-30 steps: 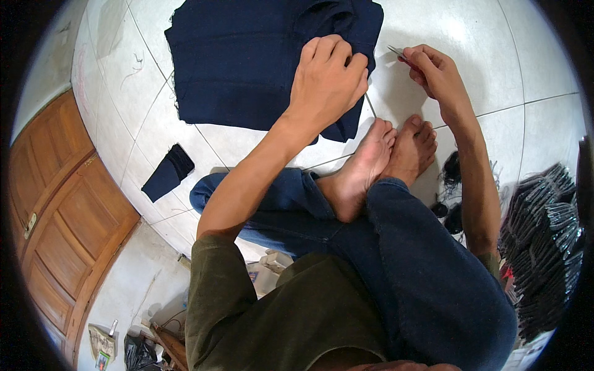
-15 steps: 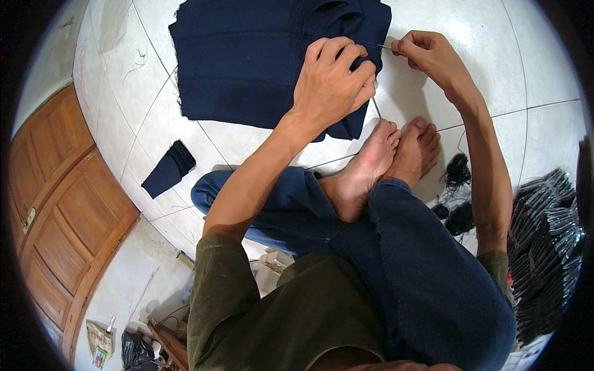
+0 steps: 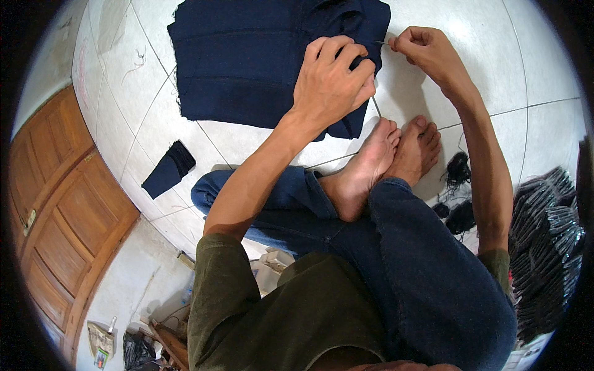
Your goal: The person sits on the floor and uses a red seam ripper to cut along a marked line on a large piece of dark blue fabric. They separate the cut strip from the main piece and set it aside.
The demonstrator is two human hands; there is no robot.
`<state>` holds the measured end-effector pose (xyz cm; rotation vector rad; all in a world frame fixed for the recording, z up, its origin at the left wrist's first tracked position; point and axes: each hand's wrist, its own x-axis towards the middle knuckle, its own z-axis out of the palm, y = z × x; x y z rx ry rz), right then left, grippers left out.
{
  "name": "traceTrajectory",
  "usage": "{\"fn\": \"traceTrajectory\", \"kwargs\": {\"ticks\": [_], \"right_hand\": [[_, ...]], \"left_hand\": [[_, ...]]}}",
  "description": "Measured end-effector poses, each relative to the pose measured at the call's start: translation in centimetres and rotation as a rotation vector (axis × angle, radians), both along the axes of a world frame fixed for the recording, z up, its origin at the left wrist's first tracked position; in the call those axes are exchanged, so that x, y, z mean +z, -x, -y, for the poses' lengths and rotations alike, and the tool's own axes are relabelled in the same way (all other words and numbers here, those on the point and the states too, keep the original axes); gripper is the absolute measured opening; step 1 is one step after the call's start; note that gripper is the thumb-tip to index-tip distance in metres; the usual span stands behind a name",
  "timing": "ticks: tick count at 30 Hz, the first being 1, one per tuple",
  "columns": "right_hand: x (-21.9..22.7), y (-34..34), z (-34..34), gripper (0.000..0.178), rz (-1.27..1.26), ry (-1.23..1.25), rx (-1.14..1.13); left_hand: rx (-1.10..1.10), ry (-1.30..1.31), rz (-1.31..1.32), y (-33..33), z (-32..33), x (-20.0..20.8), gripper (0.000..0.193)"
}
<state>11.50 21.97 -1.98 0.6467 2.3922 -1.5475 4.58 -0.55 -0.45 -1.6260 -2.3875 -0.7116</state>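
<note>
A thick folded pile of navy cloth (image 3: pixel 241 62) with frayed left edges lies on the floor in front of me. On its right part sits my left hand (image 3: pixel 337 77), fingers curled and closed on the cloth near its edge. My right hand (image 3: pixel 421 49) is raised just right of the pile, thumb and fingertips pinching a thin, needle-like metal piece (image 3: pixel 382 42). The tip of this needle points left toward the cloth's right edge; whether it touches cannot be seen. Whatever lies under my left fingers is hidden.
A small folded navy piece (image 3: pixel 169 169) rests on the tiles at left. Black thread clumps (image 3: pixel 459 170) lie beside my right forearm. Farther right stands a heap of shiny black strips (image 3: pixel 544 247). My bare feet (image 3: pixel 387 148) are close below the pile; a wooden door (image 3: pixel 74 204) is at left.
My right hand has shifted slightly up and to the left with the needle. My left hand has stayed put on the cloth.
</note>
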Motion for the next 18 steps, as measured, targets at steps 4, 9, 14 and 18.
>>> {"fn": "traceTrajectory", "kwargs": {"ticks": [4,9,14,18], "right_hand": [[0.2,-0.2,-0.3,0.041,-0.004,0.056,-0.123],[1.4,-1.7,-1.4,0.041,0.025,0.17,-0.265],[1.8,-2.3,-2.0,0.041,0.052,0.2,-0.36],[1.7,-2.3,-1.9,0.04,0.045,0.201,-0.404]], "left_hand": [[0.059,0.071,-0.03,-0.2,-0.6,0.2,0.02],[0.305,0.289,-0.126,-0.9,-4.2,0.9,0.032],[0.309,0.328,-0.245,1.0,-5.3,0.6,0.012],[0.237,0.225,-0.123,2.2,-4.4,1.9,0.02]]}}
